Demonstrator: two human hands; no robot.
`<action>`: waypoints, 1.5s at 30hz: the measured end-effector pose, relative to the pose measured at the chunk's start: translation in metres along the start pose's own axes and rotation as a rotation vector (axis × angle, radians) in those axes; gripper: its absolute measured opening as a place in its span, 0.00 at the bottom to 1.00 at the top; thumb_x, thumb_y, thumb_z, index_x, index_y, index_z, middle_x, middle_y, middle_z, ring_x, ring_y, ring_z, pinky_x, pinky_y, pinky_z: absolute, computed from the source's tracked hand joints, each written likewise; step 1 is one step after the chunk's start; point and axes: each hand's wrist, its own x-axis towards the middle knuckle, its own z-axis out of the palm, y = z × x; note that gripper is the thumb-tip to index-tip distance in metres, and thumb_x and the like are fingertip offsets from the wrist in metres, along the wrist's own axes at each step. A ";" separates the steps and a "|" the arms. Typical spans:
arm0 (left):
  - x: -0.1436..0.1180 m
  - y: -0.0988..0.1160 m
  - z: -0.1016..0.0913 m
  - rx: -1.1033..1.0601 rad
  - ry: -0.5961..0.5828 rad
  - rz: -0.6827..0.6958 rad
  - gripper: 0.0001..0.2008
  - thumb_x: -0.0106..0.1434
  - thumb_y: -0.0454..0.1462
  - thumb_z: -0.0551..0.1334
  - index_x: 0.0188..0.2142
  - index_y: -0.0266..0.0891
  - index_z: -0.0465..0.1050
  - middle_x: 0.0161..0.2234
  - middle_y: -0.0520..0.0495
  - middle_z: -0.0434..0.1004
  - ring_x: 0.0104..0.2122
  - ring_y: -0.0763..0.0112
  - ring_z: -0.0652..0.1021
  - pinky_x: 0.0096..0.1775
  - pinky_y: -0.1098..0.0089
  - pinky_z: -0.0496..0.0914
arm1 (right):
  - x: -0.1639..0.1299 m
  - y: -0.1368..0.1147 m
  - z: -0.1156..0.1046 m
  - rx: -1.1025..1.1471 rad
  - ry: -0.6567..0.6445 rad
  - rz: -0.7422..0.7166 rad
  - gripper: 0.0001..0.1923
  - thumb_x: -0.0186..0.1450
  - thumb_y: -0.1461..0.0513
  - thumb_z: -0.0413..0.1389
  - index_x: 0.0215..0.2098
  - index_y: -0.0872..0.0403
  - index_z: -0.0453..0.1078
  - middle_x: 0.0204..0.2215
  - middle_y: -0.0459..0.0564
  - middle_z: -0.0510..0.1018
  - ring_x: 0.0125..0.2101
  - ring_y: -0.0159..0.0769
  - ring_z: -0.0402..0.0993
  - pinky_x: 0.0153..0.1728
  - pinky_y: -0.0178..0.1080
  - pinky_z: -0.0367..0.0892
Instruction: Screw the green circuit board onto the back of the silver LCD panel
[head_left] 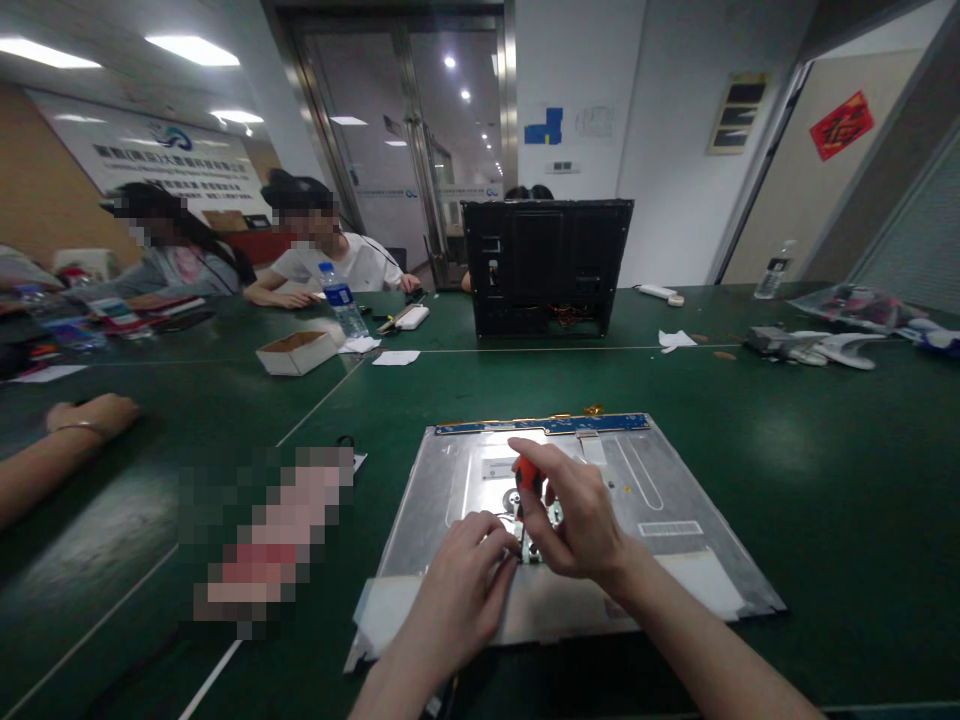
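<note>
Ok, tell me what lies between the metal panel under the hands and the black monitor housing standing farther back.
Only bare green table separates the metal panel from the black monitor housing in the head view.

The right hand (577,515) grips what looks like a red-handled screwdriver (527,474) over the metal panel (675,480), the left hand (469,565) beside it.

Your light comes from the ceiling panels (191,48) at upper left and the small spots beyond the glass door (420,150); the room is evenly but moderately lit. The green table (825,450) carries soft pale reflections, and the metal panel (675,480) throws a dull sheen. Your forearms cast faint shadows. Straight lines bow toward the edges, and pixelated blocks mask some areas.
</note>
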 end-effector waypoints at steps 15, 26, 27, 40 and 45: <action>0.001 0.002 -0.001 -0.013 -0.004 0.002 0.08 0.64 0.29 0.54 0.38 0.39 0.70 0.39 0.42 0.73 0.40 0.58 0.74 0.41 0.60 0.69 | -0.003 0.003 0.003 -0.049 0.032 0.004 0.21 0.67 0.61 0.52 0.58 0.54 0.58 0.31 0.47 0.73 0.26 0.32 0.69 0.24 0.34 0.66; 0.001 0.000 -0.001 -0.015 -0.003 0.004 0.08 0.65 0.29 0.54 0.37 0.39 0.71 0.40 0.42 0.72 0.41 0.57 0.74 0.41 0.60 0.69 | -0.002 0.003 0.006 -0.117 0.084 -0.011 0.19 0.67 0.63 0.52 0.56 0.52 0.59 0.29 0.45 0.72 0.24 0.31 0.67 0.22 0.33 0.63; 0.001 0.001 -0.001 -0.014 -0.001 0.003 0.08 0.65 0.29 0.54 0.38 0.39 0.71 0.40 0.42 0.72 0.40 0.57 0.74 0.41 0.60 0.69 | -0.002 0.004 0.007 -0.122 0.086 -0.016 0.18 0.67 0.62 0.52 0.55 0.52 0.60 0.28 0.44 0.72 0.24 0.31 0.66 0.22 0.32 0.62; -0.001 -0.001 0.000 0.002 0.018 0.002 0.08 0.64 0.29 0.55 0.36 0.40 0.71 0.38 0.43 0.73 0.39 0.59 0.74 0.39 0.62 0.69 | 0.000 0.000 0.000 -0.008 0.026 -0.013 0.24 0.64 0.66 0.49 0.59 0.54 0.58 0.32 0.48 0.73 0.26 0.32 0.68 0.24 0.34 0.66; 0.001 0.003 -0.002 -0.001 0.021 0.004 0.08 0.63 0.29 0.55 0.37 0.39 0.72 0.38 0.43 0.73 0.39 0.59 0.75 0.39 0.62 0.70 | -0.001 0.001 0.003 -0.075 0.065 -0.024 0.22 0.65 0.66 0.52 0.57 0.53 0.59 0.28 0.45 0.72 0.25 0.32 0.67 0.23 0.33 0.65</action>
